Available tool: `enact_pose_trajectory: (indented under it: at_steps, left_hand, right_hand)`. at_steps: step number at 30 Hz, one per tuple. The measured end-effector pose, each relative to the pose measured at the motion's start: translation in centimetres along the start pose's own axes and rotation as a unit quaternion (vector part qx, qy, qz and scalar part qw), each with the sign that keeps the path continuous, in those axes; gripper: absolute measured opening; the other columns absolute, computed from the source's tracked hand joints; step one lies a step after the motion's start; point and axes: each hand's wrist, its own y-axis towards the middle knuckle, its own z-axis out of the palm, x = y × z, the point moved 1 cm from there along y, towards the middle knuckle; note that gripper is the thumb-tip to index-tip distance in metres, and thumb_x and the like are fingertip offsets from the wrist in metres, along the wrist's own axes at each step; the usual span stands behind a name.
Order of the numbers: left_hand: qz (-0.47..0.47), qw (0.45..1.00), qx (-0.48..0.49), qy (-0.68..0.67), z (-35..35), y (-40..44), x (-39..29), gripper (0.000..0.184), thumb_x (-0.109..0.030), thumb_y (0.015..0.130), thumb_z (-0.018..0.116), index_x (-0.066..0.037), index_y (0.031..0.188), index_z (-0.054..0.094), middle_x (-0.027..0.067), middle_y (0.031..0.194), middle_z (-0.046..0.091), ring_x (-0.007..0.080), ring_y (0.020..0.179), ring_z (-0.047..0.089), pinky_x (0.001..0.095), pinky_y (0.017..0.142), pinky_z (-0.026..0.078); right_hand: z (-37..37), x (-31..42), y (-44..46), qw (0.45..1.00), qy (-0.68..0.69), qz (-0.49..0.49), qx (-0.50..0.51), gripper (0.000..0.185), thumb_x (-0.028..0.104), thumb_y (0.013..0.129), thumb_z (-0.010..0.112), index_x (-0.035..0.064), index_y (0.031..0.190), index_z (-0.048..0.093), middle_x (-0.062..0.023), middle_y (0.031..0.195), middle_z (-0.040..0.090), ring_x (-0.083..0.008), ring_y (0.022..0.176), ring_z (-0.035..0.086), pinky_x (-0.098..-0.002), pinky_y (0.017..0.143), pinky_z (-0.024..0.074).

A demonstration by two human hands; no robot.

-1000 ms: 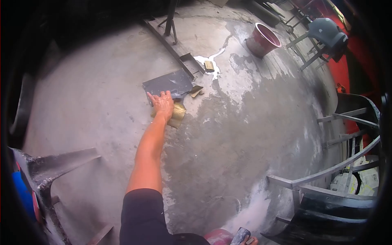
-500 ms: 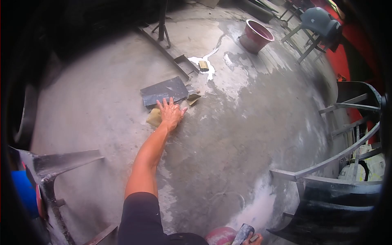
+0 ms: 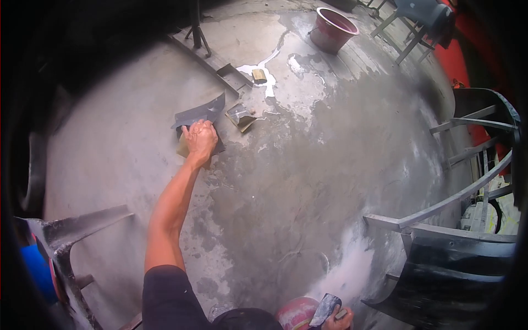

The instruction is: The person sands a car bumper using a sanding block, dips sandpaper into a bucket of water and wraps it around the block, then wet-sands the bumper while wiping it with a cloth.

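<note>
Pinching a dark sheet (image 3: 199, 113), apparently near its edge so it bends upward, the left hand (image 3: 200, 138) has curled fingers; a folded scrap (image 3: 241, 116) lies just right of it. Beside a red rounded object (image 3: 296, 312), the right hand (image 3: 337, 320) grips a grey block (image 3: 326, 309), perhaps to leave the left free.
</note>
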Motion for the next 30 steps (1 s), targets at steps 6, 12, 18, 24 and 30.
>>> enact_pose_trajectory:
  at_steps: [6, 12, 18, 24, 30]
  left_hand:
    - [-0.059, 0.992, 0.018, -0.112, -6.7, 0.1, 0.0, 0.022, -0.023, 0.097, 0.057, -0.012, 0.110, 0.072, 0.0143, 0.101, 0.073, 0.0362, 0.093, 0.068, 0.0462, 0.089, 0.052]
    - [-0.186, 0.862, 0.041, -0.470, -8.8, -3.3, 3.6, 0.023, -0.018, 0.102, 0.059, 0.001, 0.115, 0.065, 0.0088, 0.099, 0.073, 0.0173, 0.088, 0.069, 0.0301, 0.077, 0.053]
    - [-0.280, 0.684, 0.137, -0.659, -11.5, -15.1, -0.6, 0.034, -0.015, 0.099, 0.064, 0.001, 0.125, 0.050, 0.0107, 0.107, 0.069, 0.0153, 0.093, 0.067, 0.0302, 0.082, 0.055]
    - [-0.264, 0.686, 0.200, -0.648, -15.3, -27.8, -6.1, 0.036, -0.012, 0.098, 0.064, 0.002, 0.129, 0.051, 0.0116, 0.109, 0.070, 0.0154, 0.097, 0.066, 0.0306, 0.086, 0.054]
    - [-0.128, 0.836, 0.155, -0.510, -21.6, -32.4, -7.5, 0.029, -0.012, 0.099, 0.065, 0.000, 0.125, 0.062, 0.0101, 0.107, 0.074, 0.0141, 0.098, 0.068, 0.0292, 0.084, 0.054]
  right_hand:
    - [2.9, 1.2, 3.1, 0.971, 0.157, 0.180, -0.019, 0.023, 0.008, 0.086, 0.075, 0.0000, 0.093, 0.054, -0.0175, 0.081, 0.053, -0.0405, 0.075, 0.056, -0.0492, 0.065, 0.0428]
    - [2.6, 0.8, 3.0, 0.976, 0.162, 0.140, -0.034, 0.021, 0.014, 0.094, 0.071, -0.0002, 0.098, 0.056, -0.0171, 0.084, 0.055, -0.0364, 0.073, 0.055, -0.0447, 0.067, 0.0450]
    - [2.0, 0.7, 2.6, 0.974, 0.180, 0.134, -0.038, 0.023, 0.017, 0.093, 0.072, 0.0007, 0.098, 0.056, -0.0174, 0.084, 0.055, -0.0376, 0.075, 0.056, -0.0464, 0.068, 0.0443]
    - [-0.5, -0.2, 0.4, 0.977, 0.206, 0.056, -0.023, 0.020, 0.009, 0.088, 0.073, 0.0009, 0.096, 0.056, -0.0170, 0.084, 0.057, -0.0398, 0.077, 0.057, -0.0488, 0.069, 0.0438]
    - [-0.5, -1.3, 1.7, 0.946, 0.317, 0.071, -0.010, 0.027, 0.007, 0.078, 0.069, 0.0032, 0.103, 0.060, -0.0189, 0.089, 0.064, -0.0427, 0.088, 0.061, -0.0486, 0.078, 0.0485]
